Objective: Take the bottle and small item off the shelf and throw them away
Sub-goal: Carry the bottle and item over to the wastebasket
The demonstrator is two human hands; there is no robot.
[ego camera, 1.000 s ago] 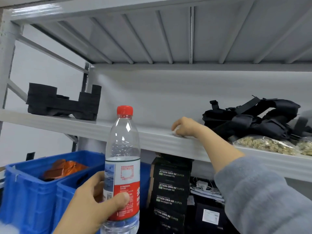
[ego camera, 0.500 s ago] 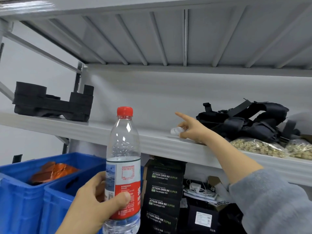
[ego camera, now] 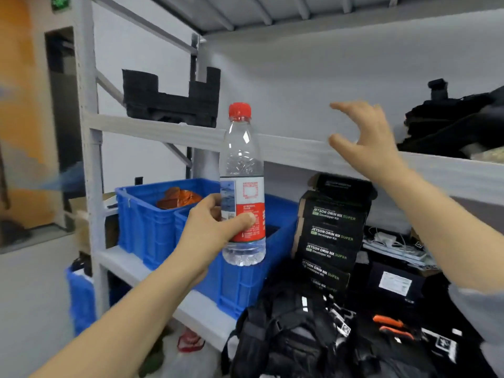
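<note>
- The left hand (ego camera: 215,227) is wrapped around a clear plastic bottle (ego camera: 242,186), thumb across the front of the red and white label and fingers behind it; the bottle stands upright in the air, well in front of the shelf (ego camera: 169,129), with its red cap (ego camera: 239,109) at the top and a little water in the bottom
- The right hand (ego camera: 365,140) is raised in front of the shelf edge, to the right of the bottle and apart from it; its fingers and thumb are spread wide with nothing visible between them; the hand is blurred
- The small item cannot be made out anywhere; the stretch of shelf behind the right hand is partly hidden
- A black foam block (ego camera: 171,99) sits on the shelf to the left, just behind the bottle's cap in the view; a heap of black straps (ego camera: 458,124) lies on the same shelf at the far right
- On the lower level, two blue crates (ego camera: 152,222) stand side by side behind the left hand; the far one holds something orange (ego camera: 178,197)
- A stack of black boxes (ego camera: 332,233) with green lettering stands to the right of the crates, below the right hand
- A black backpack (ego camera: 289,331) lies in the foreground beneath the boxes; a grey sleeve (ego camera: 480,317) shows at the right edge
</note>
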